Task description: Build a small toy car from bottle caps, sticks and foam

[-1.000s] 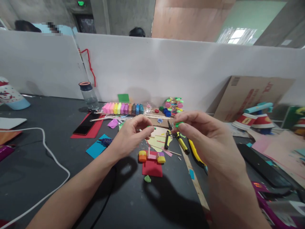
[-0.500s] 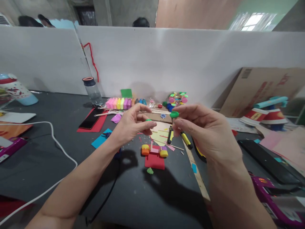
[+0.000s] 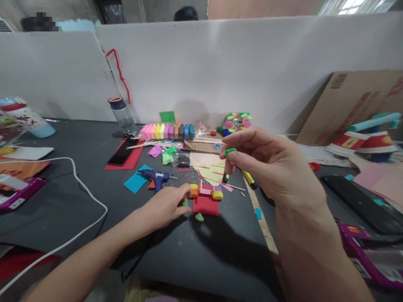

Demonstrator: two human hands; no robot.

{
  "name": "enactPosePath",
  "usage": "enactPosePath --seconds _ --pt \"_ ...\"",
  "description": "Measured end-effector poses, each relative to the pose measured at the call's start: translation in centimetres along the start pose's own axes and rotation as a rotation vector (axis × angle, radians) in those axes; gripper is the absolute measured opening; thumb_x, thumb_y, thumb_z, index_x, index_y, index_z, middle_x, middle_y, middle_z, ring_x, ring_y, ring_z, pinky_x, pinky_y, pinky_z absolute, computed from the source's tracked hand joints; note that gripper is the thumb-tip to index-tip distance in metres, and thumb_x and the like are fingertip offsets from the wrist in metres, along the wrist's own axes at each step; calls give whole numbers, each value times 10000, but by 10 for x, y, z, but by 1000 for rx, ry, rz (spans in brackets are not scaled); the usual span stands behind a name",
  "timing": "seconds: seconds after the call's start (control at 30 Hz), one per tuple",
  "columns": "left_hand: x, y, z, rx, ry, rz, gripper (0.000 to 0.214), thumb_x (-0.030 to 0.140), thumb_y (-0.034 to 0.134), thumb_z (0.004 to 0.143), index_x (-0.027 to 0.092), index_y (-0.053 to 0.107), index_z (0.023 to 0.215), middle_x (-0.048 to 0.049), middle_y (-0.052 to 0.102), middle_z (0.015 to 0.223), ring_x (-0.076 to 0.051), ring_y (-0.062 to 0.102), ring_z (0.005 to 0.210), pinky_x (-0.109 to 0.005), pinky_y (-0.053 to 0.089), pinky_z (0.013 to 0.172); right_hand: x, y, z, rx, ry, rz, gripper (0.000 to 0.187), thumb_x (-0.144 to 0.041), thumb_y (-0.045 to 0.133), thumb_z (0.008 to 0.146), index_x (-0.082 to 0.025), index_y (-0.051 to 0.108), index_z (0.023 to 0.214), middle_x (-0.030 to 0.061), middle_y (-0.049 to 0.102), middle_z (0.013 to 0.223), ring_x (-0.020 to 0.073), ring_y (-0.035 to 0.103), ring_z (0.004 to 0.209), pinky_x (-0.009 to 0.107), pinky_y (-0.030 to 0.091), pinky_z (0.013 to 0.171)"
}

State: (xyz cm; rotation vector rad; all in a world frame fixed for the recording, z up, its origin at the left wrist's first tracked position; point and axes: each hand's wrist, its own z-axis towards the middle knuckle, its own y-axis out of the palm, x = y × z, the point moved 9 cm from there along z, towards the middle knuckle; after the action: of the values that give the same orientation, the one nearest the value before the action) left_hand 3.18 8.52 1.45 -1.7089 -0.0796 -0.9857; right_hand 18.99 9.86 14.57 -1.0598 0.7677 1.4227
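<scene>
My right hand (image 3: 267, 163) is raised above the desk and pinches a flattened piece of green clay (image 3: 231, 152) between thumb and fingers. Lower down, my left hand (image 3: 168, 205) reaches beside a small car-like model (image 3: 206, 191) with yellow, orange and purple clay wheels. Its fingertips are at the orange-yellow wheel, though I cannot tell whether they press on it. A bit of green clay (image 3: 185, 204) shows between that hand's thumb and fingers. The model rests on a red square (image 3: 205, 207), with a pale green scrap (image 3: 199, 217) just in front.
Left of the model lies a blue glue gun (image 3: 157, 178). Behind are a row of coloured clay blocks (image 3: 168, 131), a water bottle (image 3: 121, 115) and a phone (image 3: 122, 152). A yellow cutter (image 3: 249, 179) and a wooden strip (image 3: 262, 228) lie at right. A white cable (image 3: 90, 197) crosses the left side.
My left hand has moved down and toward me, from beside the right hand to the model's left wheel. The right hand stays raised with its green clay. The view has shifted slightly.
</scene>
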Motion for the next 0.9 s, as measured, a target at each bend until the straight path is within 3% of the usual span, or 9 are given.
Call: enactPosePath --seconds 0.17,0.37,0.47,0.57,0.73,0.8,0.9 --pt "-10 32 -5 -47 29 143 76 208 690 888 206 634 836 -54 698 966 -239 634 954 -315 470 818 -1 1 0 -16 -4 -75 20 -214 773 830 -207 755 830 -32 676 667 84 620 582 202 539 558" --pt "-15 36 -2 -25 47 89 77 211 612 941 205 685 918 -65 698 1026 -234 641 995 -337 489 901 -6 2 -2 -9 -4 -90 38 -191 732 843 -206 766 849 -22 691 689 91 638 612 208 552 590" --pt "-18 28 -6 28 31 -14 128 231 613 935 208 692 1032 -82 730 1076 -256 656 1022 -363 490 927 -9 6 -3 -24 -20 -72 106 -148 693 845 -204 767 897 -8 724 781 89 645 617 223 561 595" --pt "-20 17 -11 106 6 -157 134 243 596 936 222 716 991 -73 759 1070 -254 675 1007 -369 492 942 -12 7 -3 -35 -45 -112 139 -134 646 869 -200 766 894 2 734 806 89 649 632 219 556 591" --pt "-22 -12 -18 376 -71 -489 186 377 619 928 216 711 945 -78 741 1011 -237 673 960 -349 523 908 -14 12 -4 -65 -72 -195 133 -182 634 918 -199 756 868 7 753 845 96 674 670 217 560 620" --pt "-17 -27 -16 494 -89 -670 329 495 551 961 209 670 1074 -104 718 1155 -229 673 1053 -347 534 942 -13 24 -8 -98 -113 -201 132 -191 622 935 -205 740 879 15 771 917 129 718 799 240 581 713" --pt "7 -48 0 578 -62 -924 611 669 267 994 219 585 1257 -144 643 1378 -236 632 1249 -389 525 1038 -8 63 -22 -205 -211 -308 197 -129 543 959 -209 722 979 35 785 1059 175 733 998 317 580 909"
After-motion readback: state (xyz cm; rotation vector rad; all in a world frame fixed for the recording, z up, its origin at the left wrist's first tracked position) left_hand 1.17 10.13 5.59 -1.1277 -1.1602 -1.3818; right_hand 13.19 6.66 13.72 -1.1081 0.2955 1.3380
